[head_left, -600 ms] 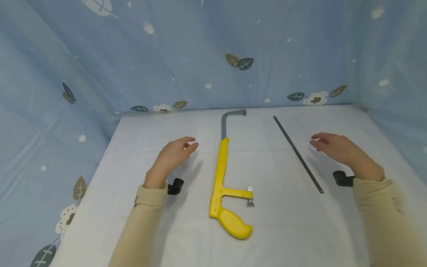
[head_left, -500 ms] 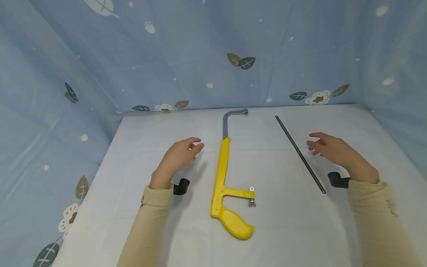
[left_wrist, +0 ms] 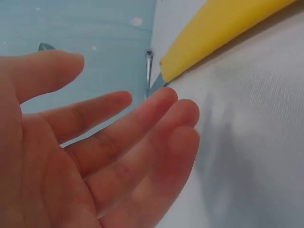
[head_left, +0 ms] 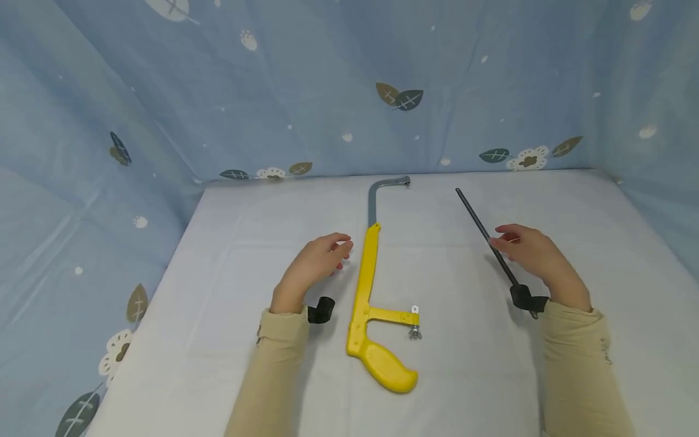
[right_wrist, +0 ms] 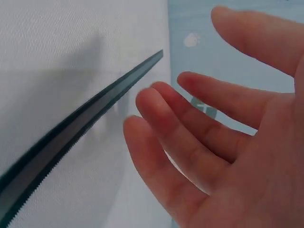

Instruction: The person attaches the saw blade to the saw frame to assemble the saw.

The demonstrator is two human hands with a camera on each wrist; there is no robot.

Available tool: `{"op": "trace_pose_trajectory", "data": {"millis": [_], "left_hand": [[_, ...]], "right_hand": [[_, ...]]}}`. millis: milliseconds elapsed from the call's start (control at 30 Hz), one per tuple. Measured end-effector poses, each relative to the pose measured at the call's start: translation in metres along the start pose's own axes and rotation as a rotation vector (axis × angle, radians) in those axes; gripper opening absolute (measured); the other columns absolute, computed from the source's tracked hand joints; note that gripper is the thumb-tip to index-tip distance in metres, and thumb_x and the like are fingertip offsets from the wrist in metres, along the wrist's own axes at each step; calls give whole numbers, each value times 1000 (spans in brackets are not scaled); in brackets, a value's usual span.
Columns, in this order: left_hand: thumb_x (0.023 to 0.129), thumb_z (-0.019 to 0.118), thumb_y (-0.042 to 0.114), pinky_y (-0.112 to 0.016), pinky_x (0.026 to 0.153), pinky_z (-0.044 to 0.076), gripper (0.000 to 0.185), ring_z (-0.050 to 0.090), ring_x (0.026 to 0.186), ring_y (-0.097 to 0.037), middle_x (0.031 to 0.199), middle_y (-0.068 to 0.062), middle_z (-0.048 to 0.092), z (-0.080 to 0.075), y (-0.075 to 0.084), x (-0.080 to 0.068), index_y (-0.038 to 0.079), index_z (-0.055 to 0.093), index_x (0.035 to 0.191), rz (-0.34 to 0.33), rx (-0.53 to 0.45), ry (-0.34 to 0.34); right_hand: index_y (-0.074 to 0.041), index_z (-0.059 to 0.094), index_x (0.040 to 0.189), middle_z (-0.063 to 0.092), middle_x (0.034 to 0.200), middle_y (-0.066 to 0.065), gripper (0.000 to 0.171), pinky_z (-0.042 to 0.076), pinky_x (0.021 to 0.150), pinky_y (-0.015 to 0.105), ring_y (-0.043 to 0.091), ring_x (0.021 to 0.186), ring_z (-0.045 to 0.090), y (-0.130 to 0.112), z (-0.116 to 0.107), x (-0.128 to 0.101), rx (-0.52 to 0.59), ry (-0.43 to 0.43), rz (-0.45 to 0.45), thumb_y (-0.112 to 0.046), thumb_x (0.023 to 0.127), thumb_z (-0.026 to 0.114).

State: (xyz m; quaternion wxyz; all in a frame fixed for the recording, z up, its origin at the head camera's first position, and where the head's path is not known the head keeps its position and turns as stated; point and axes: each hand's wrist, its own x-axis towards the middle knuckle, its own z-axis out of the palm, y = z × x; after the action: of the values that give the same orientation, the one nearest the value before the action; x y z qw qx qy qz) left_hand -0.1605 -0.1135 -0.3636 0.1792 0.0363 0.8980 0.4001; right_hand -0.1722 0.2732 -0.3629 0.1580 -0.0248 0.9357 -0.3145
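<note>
On the white table (head_left: 229, 255), the yellow hacksaw frame (head_left: 367, 285) lies between both hands. Beside it the left hand (head_left: 317, 262) hovers with relaxed, empty fingers. Just right of the loose saw blade (head_left: 483, 233), the right hand (head_left: 526, 252) is likewise relaxed; its wrist hides the blade's near end.

This was a staged recording booth rather than a working shop: a table (head_left: 262, 243) draped in a plain white sheet, closed in from nine o'clock round to three o'clock by blue cloth (head_left: 306, 79) printed with leaves and flowers. Only a yellow hacksaw frame (head_left: 367, 285) at twelve o'clock and a loose saw blade (head_left: 480, 229) at one o'clock lay there.
</note>
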Motion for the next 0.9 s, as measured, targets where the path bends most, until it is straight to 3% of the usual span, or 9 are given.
{"op": "trace_pose_trajectory", "data": {"millis": [133, 233, 400, 633, 900], "left_hand": [[90, 47, 44, -31, 67, 48, 48, 59, 80, -19, 99, -2, 61, 6, 1, 4, 19, 46, 130, 6, -67, -3], [89, 47, 45, -30, 66, 49, 50, 60, 77, -18, 100, -2, 58, 10, 1, 6, 20, 43, 132, 3, -70, -1], [89, 48, 45, -30, 63, 49, 52, 61, 71, -19, 97, -3, 58, 13, 1, 10, 18, 42, 133, -10, -64, -4], [88, 51, 42, -29, 63, 47, 54, 59, 64, -19, 91, -2, 59, 20, -1, 16, 14, 41, 133, -63, -7, -84], [84, 59, 38, -29, 62, 45, 56, 59, 61, -18, 88, -4, 56, 25, -3, 17, 16, 42, 133, -52, 61, -122]], "right_hand": [[2, 32, 134, 37, 128, 27, 73, 33, 86, 57, 42, 113, 38, 1, -1, 0, -8, -11, 34, -55, 88, 38], [5, 33, 132, 37, 127, 29, 75, 32, 86, 58, 44, 113, 36, 4, -1, -1, -41, -14, 65, -55, 88, 37], [11, 39, 125, 42, 120, 31, 71, 37, 82, 55, 44, 105, 43, 7, 2, 2, -109, 0, 94, -51, 89, 40], [12, 50, 111, 54, 100, 26, 53, 43, 66, 42, 36, 87, 51, 3, 15, 7, -169, 45, 183, -35, 86, 54], [8, 57, 97, 57, 88, 20, 33, 41, 60, 36, 31, 77, 51, 1, 22, 3, -196, 86, 156, -21, 83, 58]]}}
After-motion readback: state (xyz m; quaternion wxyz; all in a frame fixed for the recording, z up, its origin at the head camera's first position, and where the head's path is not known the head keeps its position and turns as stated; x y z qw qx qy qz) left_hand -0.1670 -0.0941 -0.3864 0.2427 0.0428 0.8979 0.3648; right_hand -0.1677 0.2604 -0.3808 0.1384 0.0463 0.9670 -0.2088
